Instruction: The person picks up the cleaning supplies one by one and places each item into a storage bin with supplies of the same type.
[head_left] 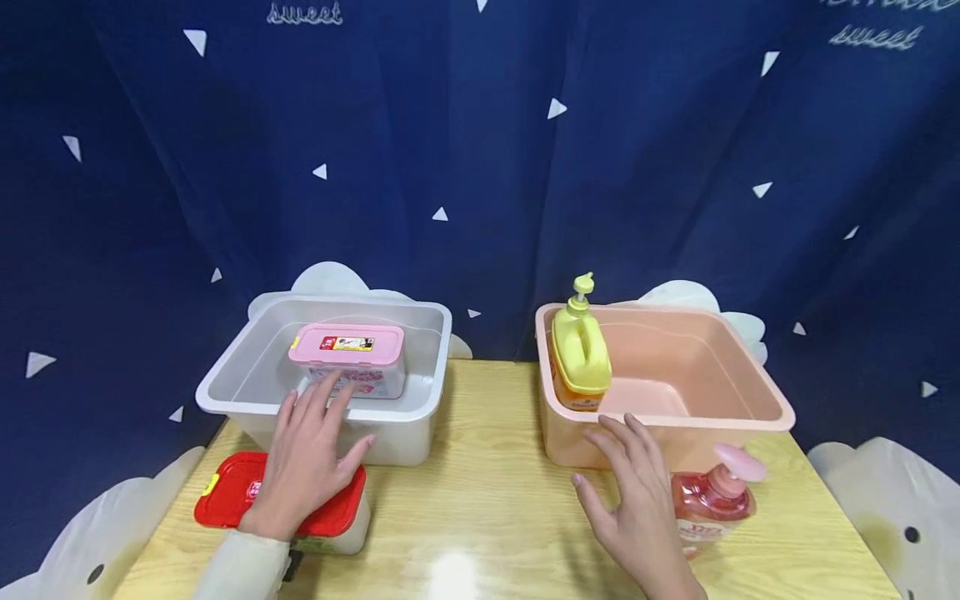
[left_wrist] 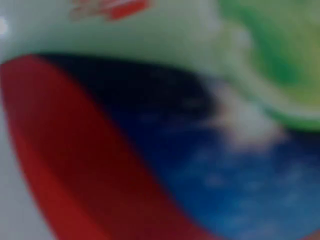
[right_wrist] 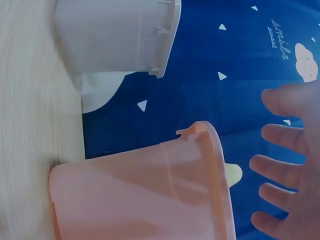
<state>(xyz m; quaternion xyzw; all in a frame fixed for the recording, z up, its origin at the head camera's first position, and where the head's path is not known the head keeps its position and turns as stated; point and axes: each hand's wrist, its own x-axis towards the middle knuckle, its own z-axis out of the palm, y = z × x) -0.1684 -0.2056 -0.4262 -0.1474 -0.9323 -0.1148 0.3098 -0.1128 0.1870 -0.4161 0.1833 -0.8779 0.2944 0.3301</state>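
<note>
My left hand point(head_left: 307, 462) hovers over a plastic container with a red lid point(head_left: 341, 510), fingers spread and holding nothing. Its fingertips reach across the front rim of a white tub point(head_left: 397, 429), close in view to a pink-lidded container point(head_left: 348, 346) inside. To the right, my right hand point(head_left: 633, 500) is held out empty with spread fingers, in front of a peach tub point(head_left: 675, 423). Beside that hand stands a pink pump bottle point(head_left: 708, 504). A yellow pump bottle point(head_left: 583, 358) stands in the peach tub's left end. A blurred red, blue and green printed surface point(left_wrist: 190, 145) fills the left wrist view.
Both tubs stand on a light wooden table point(head_left: 480, 500), with a strip of tabletop between them. Behind the table hangs a dark blue curtain point(head_left: 480, 150) with white triangles and cloud shapes.
</note>
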